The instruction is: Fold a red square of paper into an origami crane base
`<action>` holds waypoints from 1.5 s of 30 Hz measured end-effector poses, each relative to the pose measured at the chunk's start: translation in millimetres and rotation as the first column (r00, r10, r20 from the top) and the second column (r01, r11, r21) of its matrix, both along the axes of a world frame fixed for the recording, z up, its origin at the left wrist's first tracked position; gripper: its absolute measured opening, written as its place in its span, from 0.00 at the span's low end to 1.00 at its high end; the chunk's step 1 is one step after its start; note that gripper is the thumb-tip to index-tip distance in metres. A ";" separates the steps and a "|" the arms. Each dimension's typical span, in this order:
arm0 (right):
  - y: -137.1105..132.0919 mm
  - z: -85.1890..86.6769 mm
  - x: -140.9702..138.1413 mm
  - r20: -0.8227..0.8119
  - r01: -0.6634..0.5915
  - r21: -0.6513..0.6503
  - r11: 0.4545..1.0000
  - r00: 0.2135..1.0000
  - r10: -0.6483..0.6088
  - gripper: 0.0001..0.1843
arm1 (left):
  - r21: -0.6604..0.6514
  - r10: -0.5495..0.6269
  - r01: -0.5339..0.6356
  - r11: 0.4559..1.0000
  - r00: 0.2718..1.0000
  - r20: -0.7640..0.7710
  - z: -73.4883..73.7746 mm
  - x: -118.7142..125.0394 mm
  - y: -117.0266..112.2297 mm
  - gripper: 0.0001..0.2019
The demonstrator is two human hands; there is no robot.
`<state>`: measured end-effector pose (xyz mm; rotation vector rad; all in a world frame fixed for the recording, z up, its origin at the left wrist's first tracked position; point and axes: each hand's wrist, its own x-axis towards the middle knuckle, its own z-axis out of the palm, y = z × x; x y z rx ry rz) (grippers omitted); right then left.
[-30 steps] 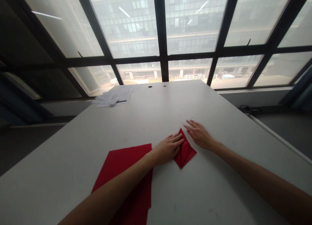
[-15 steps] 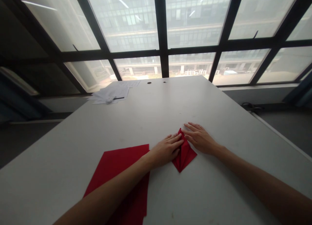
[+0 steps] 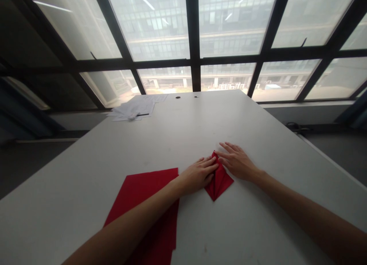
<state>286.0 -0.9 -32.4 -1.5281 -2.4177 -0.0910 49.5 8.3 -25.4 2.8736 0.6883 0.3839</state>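
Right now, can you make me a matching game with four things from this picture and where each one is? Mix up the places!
Things:
1. Left hand
2. Right hand
3. Flat red paper
4. Loose white papers

Places:
A. Beside the right edge of the folded red paper
B. At the far left part of the white table
C. Resting on top of the folded red paper
D. Partly hidden by the left forearm

Right pairs: 1-C, 2-A, 3-D, 4-B.
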 end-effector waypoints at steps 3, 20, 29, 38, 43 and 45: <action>-0.8 3.2 -2.3 0.024 0.023 -0.006 1.000 0.999 -0.023 0.23 | 0.004 0.004 -0.005 1.000 1.000 0.008 -1.0 0.3 0.1 0.22; -37.0 -1.3 -8.0 -0.132 0.022 -0.152 0.988 0.990 -0.042 0.34 | 0.023 0.002 -0.003 1.000 1.000 0.018 -2.9 -0.2 1.5 0.22; -76.2 -5.0 -22.2 -0.094 -0.097 -0.151 0.984 0.992 0.084 0.35 | 0.017 0.004 -0.004 1.000 1.000 0.003 -3.1 -0.3 1.3 0.23; -90.7 -4.1 -26.1 -0.077 -0.139 -0.184 0.973 0.989 0.127 0.41 | 0.019 -0.022 0.022 1.000 1.000 -0.003 -6.3 -4.7 4.7 0.23; -110.3 2.7 -30.5 -0.134 -0.226 -0.242 0.944 0.971 0.199 0.47 | 0.016 -0.015 0.016 1.000 1.000 -0.025 -3.4 -2.7 3.2 0.22; -115.8 4.3 -31.3 -0.151 -0.240 -0.257 0.936 0.967 0.207 0.46 | 0.015 -0.021 0.022 1.000 1.000 -0.018 -3.0 -2.4 3.1 0.22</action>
